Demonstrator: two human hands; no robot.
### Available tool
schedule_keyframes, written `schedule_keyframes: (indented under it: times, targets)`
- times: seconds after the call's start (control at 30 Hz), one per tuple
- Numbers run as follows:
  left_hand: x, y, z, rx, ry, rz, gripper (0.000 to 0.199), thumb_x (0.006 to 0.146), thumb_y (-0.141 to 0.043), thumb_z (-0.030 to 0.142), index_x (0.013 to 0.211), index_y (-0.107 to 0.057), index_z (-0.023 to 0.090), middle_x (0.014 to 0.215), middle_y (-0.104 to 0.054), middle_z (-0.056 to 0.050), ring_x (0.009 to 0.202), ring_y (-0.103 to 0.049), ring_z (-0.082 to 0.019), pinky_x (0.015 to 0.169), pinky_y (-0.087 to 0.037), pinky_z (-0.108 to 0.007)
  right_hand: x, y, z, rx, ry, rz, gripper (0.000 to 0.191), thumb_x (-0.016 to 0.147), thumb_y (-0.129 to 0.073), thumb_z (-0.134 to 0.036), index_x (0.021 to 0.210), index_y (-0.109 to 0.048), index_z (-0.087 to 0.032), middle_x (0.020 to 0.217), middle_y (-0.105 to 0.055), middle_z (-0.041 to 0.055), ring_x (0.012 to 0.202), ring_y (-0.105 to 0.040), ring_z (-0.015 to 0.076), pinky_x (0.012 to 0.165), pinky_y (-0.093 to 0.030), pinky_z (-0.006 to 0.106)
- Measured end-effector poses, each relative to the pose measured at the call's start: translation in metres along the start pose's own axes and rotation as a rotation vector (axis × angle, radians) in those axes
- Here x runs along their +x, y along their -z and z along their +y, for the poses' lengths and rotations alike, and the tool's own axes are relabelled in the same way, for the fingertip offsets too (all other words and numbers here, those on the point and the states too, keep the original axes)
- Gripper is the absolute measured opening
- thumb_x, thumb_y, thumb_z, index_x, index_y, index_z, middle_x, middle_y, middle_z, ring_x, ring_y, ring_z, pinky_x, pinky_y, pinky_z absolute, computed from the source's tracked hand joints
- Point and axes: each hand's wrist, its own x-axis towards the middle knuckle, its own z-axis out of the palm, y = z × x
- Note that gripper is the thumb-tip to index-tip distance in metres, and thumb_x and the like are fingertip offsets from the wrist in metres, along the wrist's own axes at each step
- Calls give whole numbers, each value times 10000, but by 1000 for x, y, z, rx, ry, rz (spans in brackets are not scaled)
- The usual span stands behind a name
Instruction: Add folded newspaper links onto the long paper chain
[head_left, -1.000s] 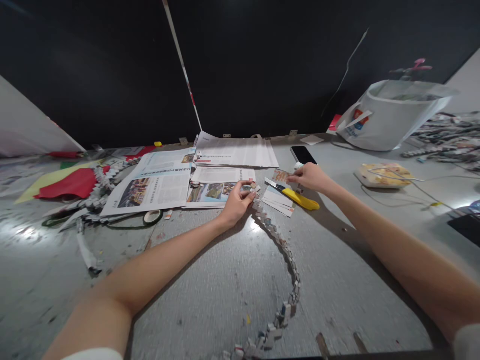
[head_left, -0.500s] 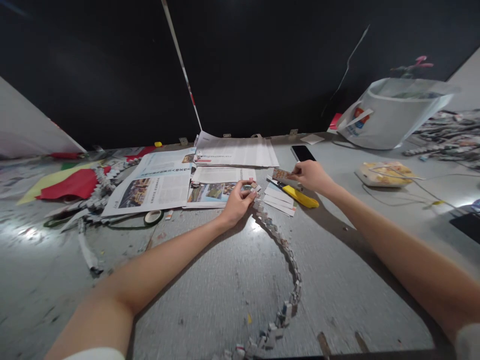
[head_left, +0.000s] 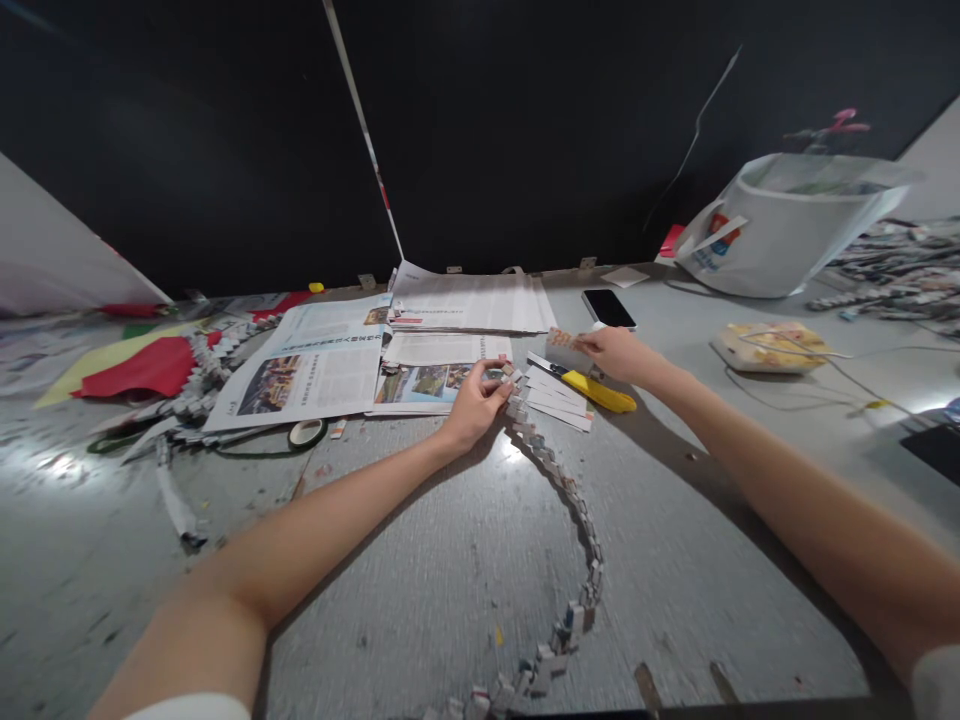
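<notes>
My left hand point(head_left: 477, 408) pinches the upper end of a folded-paper chain point(head_left: 581, 510), whose zigzag links curve down the grey table to its front edge. Between the closed fingertips of my right hand point(head_left: 616, 354) is a small printed paper strip point(head_left: 562, 345), held just beyond a yellow utility knife point(head_left: 600, 390). The knife's blade is out, and it lies across several cut paper strips point(head_left: 556, 408) between my two hands.
Newspapers point(head_left: 330, 370) lie left of my hands, beside a tape roll point(head_left: 307, 433) and red paper point(head_left: 142, 368). A phone point(head_left: 609, 308) rests behind my right hand. On the right are a yellow-patterned packet point(head_left: 772, 347) with a cable and a white bucket point(head_left: 795, 230).
My right hand has shifted slightly left and away with the paper strip, which now shows a paler face. The knife has moved a little. My left hand keeps its place on the chain.
</notes>
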Motion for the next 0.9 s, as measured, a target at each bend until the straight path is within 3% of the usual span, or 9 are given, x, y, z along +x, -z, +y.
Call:
schedule_keyframes:
  times: [0.07, 0.13, 0.27, 0.43, 0.57, 0.7, 0.9]
  targets:
    - [0, 0, 0, -4, 5, 3, 554, 811, -919, 432, 1193, -588, 207, 736, -692, 10, 573, -494, -111, 607, -379, -265, 0, -1, -1, 50, 24, 42, 471, 1101, -478, -344, 1463, -746, -209, 1185, -824, 188, 1010, -741, 346, 836, -523, 406]
    - [0, 0, 1, -7, 14, 11, 547, 812, -923, 427, 1191, -595, 209, 748, -695, 4, 575, -495, -111, 603, -375, -263, -1, -1, -3, 82, 46, 117, 519, 1105, -463, -345, 1564, -664, -214, 1301, -794, 192, 1132, -718, 372, 920, -536, 439]
    - [0, 1, 0, -5, 18, 11, 531, 813, -932, 438, 1173, -613, 213, 702, -649, 24, 568, -486, -114, 589, -363, -258, -1, 2, -7, 133, 87, 320, 405, 1097, -452, -324, 1280, -798, -217, 1300, -745, 183, 1228, -643, 368, 1055, -501, 475]
    - [1, 2, -2, 1, -9, -5, 549, 813, -930, 472, 1171, -604, 214, 693, -650, 28, 570, -480, -112, 594, -372, -258, -4, 6, -15, 216, 37, 518, 361, 1102, -443, -372, 1027, -760, -218, 1052, -663, 151, 980, -618, 316, 923, -486, 429]
    - [0, 1, -2, 7, -22, -10, 552, 820, -923, 482, 1171, -595, 210, 661, -618, 47, 564, -472, -111, 590, -364, -252, -8, 12, -22, 284, 13, 559, 342, 1091, -445, -367, 895, -686, -223, 890, -635, 102, 842, -590, 271, 826, -452, 390]
    - [1, 1, -4, 9, -21, 14, 528, 841, -909, 473, 1177, -596, 211, 662, -607, 54, 565, -497, -113, 589, -378, -244, -12, 9, -39, 485, -15, 592, 254, 1037, -565, -418, 926, -679, -221, 857, -677, 79, 817, -595, 250, 756, -462, 366]
    - [8, 7, -13, -3, -68, 240, 520, 881, -858, 384, 1255, -529, 234, 790, -684, 36, 596, -591, -130, 593, -463, -242, -30, -36, -88, 917, -108, 472, 287, 948, -642, -520, 988, -668, -237, 832, -689, 53, 746, -620, 225, 679, -521, 346]
